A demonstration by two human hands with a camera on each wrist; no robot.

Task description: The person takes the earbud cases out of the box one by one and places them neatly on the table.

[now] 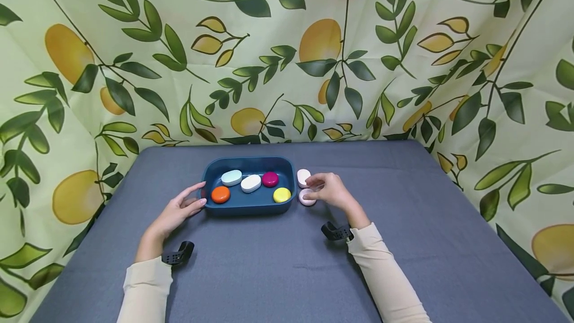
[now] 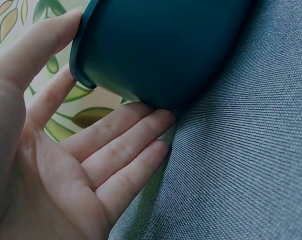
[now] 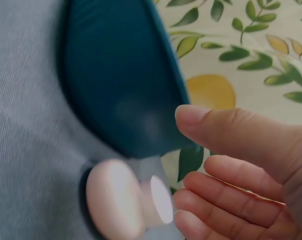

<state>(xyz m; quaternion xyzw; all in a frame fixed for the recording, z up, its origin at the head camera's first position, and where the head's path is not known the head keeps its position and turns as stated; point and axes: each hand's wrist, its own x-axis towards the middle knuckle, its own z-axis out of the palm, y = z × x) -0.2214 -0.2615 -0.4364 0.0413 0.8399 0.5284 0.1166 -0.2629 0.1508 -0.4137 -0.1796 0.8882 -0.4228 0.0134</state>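
Note:
A dark blue rectangular tray [image 1: 248, 210] holds several smooth bars that look like soap: pale blue [image 1: 231, 178], white [image 1: 251, 183], magenta [image 1: 270, 179], orange [image 1: 220, 194] and yellow [image 1: 282, 195]. My left hand [image 1: 178, 209] rests at the tray's left end, its fairly straight fingers against the rim and outer wall. Beyond the right end, two pale pink soap-like pieces, an oval [image 1: 303, 177] and a rounder one [image 1: 307, 198], lie on the cloth. Over them is my right hand [image 1: 332, 191]. In the right wrist view its thumb and fingers stand apart, holding nothing, beside the rounder piece [image 3: 113, 200].
A grey-blue cloth [image 1: 251, 268] covers the table. Behind and along both sides hangs a curtain [image 1: 278, 29] printed with leaves and yellow fruit. Black straps with camera mounts circle both wrists, near the cream sleeves [image 1: 385, 273].

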